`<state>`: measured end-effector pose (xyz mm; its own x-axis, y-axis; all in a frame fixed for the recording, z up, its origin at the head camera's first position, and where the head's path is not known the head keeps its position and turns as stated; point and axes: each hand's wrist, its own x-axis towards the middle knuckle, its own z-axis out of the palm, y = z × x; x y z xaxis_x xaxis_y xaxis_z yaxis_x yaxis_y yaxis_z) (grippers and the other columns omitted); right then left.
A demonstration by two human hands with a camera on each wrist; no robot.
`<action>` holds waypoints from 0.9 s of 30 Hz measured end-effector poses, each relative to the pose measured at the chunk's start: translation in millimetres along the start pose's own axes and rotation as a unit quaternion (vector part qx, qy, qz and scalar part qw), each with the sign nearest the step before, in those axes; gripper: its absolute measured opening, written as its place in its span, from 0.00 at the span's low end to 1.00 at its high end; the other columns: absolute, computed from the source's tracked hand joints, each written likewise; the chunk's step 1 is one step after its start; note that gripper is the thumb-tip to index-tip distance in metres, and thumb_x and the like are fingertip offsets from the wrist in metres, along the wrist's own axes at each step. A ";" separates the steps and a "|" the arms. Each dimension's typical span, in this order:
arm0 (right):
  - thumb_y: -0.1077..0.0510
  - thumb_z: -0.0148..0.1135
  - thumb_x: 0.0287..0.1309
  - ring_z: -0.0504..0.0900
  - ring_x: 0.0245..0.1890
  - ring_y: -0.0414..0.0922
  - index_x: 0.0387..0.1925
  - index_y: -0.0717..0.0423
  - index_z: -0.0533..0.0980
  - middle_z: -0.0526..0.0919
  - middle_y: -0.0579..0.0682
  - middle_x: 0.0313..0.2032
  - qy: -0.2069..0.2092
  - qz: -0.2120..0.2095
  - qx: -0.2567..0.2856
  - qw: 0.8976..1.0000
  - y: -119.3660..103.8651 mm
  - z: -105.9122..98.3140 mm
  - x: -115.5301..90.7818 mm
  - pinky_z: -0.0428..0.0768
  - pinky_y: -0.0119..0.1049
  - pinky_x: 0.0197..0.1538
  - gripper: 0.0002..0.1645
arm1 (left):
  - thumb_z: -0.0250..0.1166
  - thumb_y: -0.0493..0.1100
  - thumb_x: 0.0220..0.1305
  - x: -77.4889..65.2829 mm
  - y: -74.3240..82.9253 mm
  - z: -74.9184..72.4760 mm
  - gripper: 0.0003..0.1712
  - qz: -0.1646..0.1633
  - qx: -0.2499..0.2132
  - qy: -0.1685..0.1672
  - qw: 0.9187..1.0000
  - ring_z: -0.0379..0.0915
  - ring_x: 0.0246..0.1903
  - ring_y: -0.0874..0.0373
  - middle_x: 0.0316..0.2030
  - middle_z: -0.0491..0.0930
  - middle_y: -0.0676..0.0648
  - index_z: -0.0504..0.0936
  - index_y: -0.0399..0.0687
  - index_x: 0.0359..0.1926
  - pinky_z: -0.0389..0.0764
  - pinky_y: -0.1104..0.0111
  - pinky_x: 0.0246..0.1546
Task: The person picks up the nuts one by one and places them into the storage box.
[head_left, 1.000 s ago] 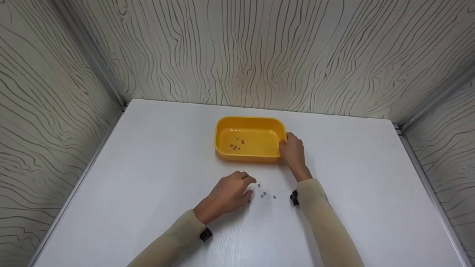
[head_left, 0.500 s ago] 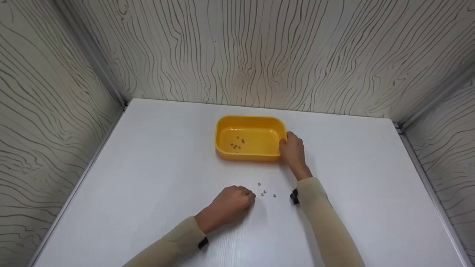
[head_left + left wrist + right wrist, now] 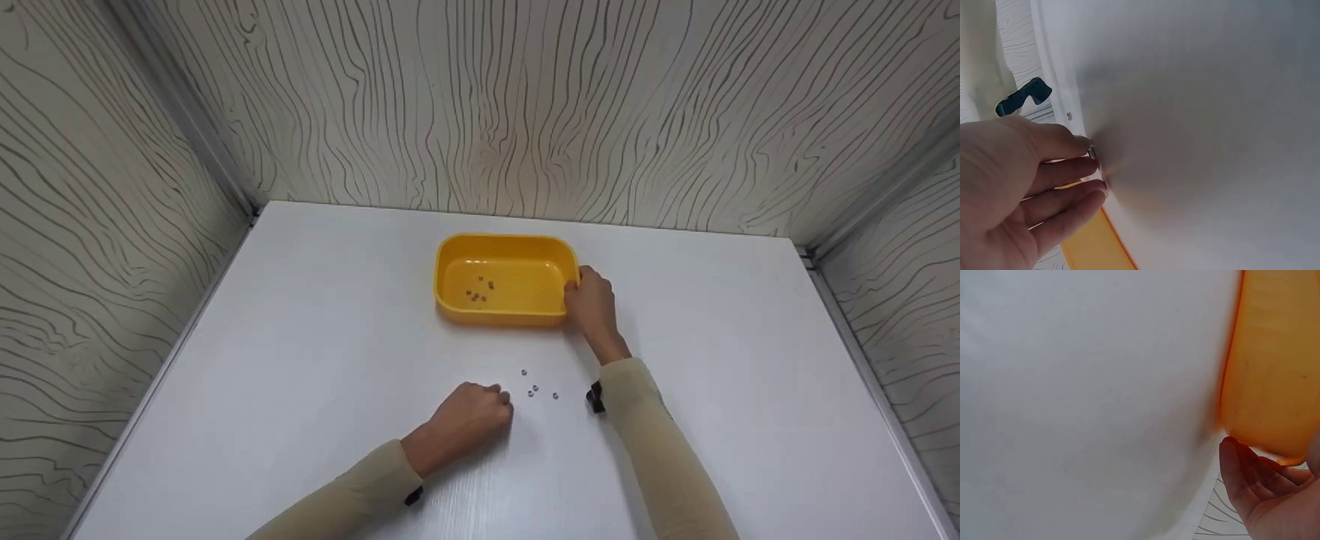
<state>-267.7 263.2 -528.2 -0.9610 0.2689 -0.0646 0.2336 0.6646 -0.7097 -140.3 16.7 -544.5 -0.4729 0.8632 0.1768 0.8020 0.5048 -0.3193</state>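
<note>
In the head view my left hand (image 3: 474, 416) is low over the white table, fingers curled. The left wrist view shows a small metal nut (image 3: 1091, 152) pinched between its thumb and index fingertips, at the tabletop. Several similar nuts lie loose just to the right, one nut (image 3: 555, 396) farthest right. My right hand (image 3: 594, 304) grips the right end of a yellow plastic bin (image 3: 510, 319), thumb over the rim. From the right wrist, the fingers (image 3: 1235, 467) curl against the bin's outer end. Several small nuts (image 3: 475, 297) rest in the bin's left half.
The white table (image 3: 315, 322) carries the bin toward its back edge. Behind it rises a wood-grain patterned wall (image 3: 480, 112), with similar panels at left and right. A dark wrist strap piece (image 3: 595, 397) sits at the right cuff.
My left hand has drawn back slightly toward me, and its spread thumb and index finger have closed on a nut. The right hand and the bin stay in place.
</note>
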 end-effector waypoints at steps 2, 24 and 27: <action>0.63 0.49 0.75 0.80 0.42 0.50 0.64 0.69 0.73 0.85 0.63 0.50 -0.005 0.004 0.003 1.000 0.1 0.3 0.1 0.81 0.42 0.49 0.22 | 0.75 0.38 0.61 0.8 1.0 0.6 0.07 -0.002 -0.001 -0.006 1.000 0.78 0.22 0.68 0.28 0.89 0.59 0.93 0.58 0.33 0.81 0.74 0.21; 0.61 0.49 0.75 0.80 0.41 0.49 0.64 0.68 0.73 0.85 0.61 0.49 0.002 0.011 0.005 1.000 -0.4 1.8 0.2 0.80 0.41 0.48 0.22 | 0.74 0.36 0.58 6.1 -2.6 1.3 0.14 0.043 0.007 0.001 0.999 0.63 0.17 0.71 0.21 0.87 0.60 0.90 0.64 0.25 0.79 0.75 0.21; 0.61 0.50 0.75 0.79 0.42 0.49 0.65 0.68 0.72 0.85 0.61 0.50 -0.002 0.016 0.003 1.000 -0.9 1.0 -0.3 0.80 0.40 0.48 0.23 | 0.73 0.36 0.59 7.6 -3.3 -1.2 0.14 0.042 0.001 -0.001 0.999 0.57 0.17 0.70 0.20 0.87 0.61 0.90 0.64 0.25 0.78 0.75 0.20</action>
<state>-267.7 261.8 -528.2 -0.9534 0.2879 -0.0904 0.2640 0.6507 -0.7119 -146.1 21.6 -541.0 -0.4056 0.9021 0.1474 0.8381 0.4314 -0.3340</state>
